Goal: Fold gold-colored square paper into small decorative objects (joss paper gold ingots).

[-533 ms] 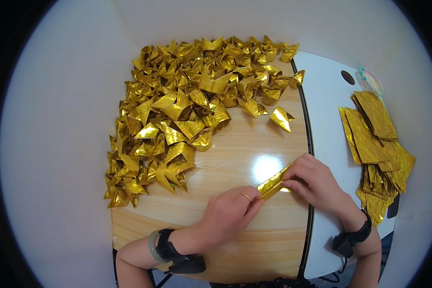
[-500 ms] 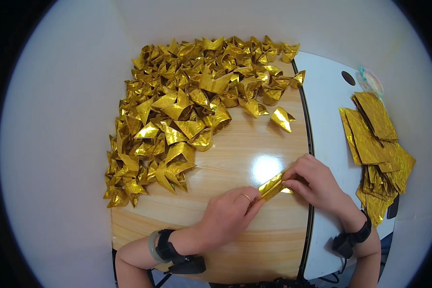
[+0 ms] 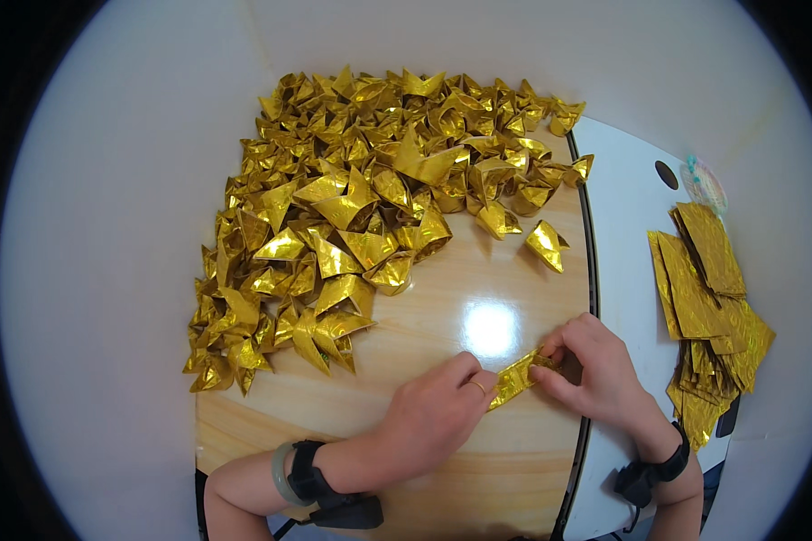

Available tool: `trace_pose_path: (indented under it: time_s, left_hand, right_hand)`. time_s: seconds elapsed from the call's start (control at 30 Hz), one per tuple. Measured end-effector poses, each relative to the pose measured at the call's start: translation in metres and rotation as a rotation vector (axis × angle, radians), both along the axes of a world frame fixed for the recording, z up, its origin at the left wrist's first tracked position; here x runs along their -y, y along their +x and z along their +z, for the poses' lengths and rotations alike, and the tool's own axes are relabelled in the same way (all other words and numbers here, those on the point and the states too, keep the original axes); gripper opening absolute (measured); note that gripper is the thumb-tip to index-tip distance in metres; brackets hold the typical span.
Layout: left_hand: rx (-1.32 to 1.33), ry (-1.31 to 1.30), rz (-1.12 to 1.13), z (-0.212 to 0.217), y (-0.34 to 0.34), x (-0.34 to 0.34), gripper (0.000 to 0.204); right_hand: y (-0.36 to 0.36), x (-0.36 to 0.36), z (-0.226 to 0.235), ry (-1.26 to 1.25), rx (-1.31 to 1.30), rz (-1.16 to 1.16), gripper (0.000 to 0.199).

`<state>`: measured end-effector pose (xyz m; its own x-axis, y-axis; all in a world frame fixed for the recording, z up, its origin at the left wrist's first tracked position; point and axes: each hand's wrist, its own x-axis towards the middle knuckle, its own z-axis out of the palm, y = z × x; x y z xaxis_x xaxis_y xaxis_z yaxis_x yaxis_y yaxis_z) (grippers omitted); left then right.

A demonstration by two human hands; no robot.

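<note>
Between my hands lies a narrow folded strip of gold foil paper (image 3: 514, 380), slanting up to the right just over the wooden tabletop. My left hand (image 3: 438, 406), with a ring on one finger, is closed on the strip's lower left end. At the upper right end, my right hand (image 3: 595, 370) pinches the paper between thumb and fingers. Part of the strip is hidden under the fingertips. Beyond my hands, a big heap of folded gold paper ingots (image 3: 334, 198) covers the far and left part of the table. One single ingot (image 3: 546, 246) stands apart nearer my right hand.
A wood-grain table (image 3: 460, 316) meets a white table (image 3: 627, 270) along a dark seam. Fanned stacks of flat gold paper (image 3: 708, 288) lie on the white one at right. Behind them is a small pastel round item (image 3: 704, 185). Pale walls enclose the tables.
The gold strip has turned its broad patterned face more toward me. My right hand's fingers have shifted on its end, and my left hand has rolled slightly. The whole view has shifted a little.
</note>
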<state>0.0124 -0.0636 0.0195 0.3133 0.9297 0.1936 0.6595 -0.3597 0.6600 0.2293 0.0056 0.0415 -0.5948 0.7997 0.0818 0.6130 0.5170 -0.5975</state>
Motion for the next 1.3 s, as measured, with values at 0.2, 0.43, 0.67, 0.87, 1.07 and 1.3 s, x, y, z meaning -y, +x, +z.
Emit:
trace_pose_path:
  time_s: [0.2, 0.43, 0.67, 0.87, 1.07, 1.3]
  left_hand:
    - [-0.021, 0.027, -0.043, -0.001, -0.001, 0.000, 0.016]
    - [0.003, 0.005, -0.036, -0.002, 0.000, 0.000, 0.016]
    - [-0.107, 0.079, -0.057, 0.001, 0.000, -0.002, 0.016]
    - [-0.274, 0.314, -0.229, -0.003, 0.004, -0.010, 0.028]
    - [-0.196, 0.182, -0.263, 0.008, -0.001, -0.019, 0.035]
    - [-0.188, 0.191, -0.261, 0.006, 0.002, -0.021, 0.029]
  right_hand:
    - [-0.004, 0.000, -0.004, 0.002, 0.029, -0.050, 0.018]
    - [-0.005, 0.000, -0.005, -0.014, 0.031, -0.078, 0.017]
    - [-0.007, -0.001, -0.002, -0.009, 0.059, -0.064, 0.019]
    - [-0.003, 0.001, -0.011, 0.240, 0.156, -0.005, 0.023]
    - [-0.002, 0.000, -0.016, 0.281, 0.134, 0.021, 0.024]
    - [0.002, -0.001, -0.020, 0.268, 0.090, 0.018, 0.023]
